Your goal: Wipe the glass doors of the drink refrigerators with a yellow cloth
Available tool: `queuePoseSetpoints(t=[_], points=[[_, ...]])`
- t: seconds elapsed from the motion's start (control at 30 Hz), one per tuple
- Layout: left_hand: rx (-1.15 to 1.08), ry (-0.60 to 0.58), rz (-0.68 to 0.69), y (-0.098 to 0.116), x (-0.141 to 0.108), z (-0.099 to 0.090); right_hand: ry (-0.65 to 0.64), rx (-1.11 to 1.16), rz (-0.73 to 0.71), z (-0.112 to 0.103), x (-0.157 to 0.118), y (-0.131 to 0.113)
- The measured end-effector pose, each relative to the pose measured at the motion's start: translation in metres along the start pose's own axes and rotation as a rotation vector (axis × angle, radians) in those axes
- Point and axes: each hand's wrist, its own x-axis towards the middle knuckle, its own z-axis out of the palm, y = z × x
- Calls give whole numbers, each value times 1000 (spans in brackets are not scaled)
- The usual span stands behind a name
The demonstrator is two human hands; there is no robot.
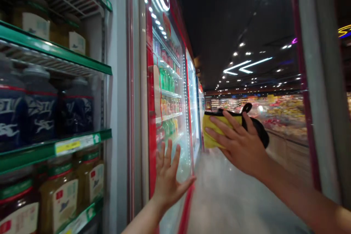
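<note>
A glass door (246, 197) stands swung out before me, and a red-framed drinks cooler shows through it. My right hand (242, 144) presses a yellow and black cleaning cloth (208, 133) flat to the pane at mid height, with its fingers laid over it. A black loop sticks up from the cloth's top edge. Lower and to the left, my left hand (170, 177) is spread with fingers apart, holding nothing. It appears to rest on the same glass, though contact is hard to make out.
Close on the left, green-edged shelves (82, 140) carry dark blue bottles (41, 106) and jars with green lids (63, 193). The door's frame (320, 80) rises at the right. Beyond the glass are the lit red cooler (171, 98) and blurred store displays (285, 113).
</note>
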Motion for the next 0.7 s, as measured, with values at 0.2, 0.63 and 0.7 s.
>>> queuePoseSetpoints(t=[0.2,0.63,0.7], points=[[-27,77,22,0,2,20,-13,-44,124,13,-23,-24],[-50,-73,51,-16,1,15,-201,96,76,24,18,-85],[-60,-105,58,-20,2,13,-212,99,76,17,9,-82]])
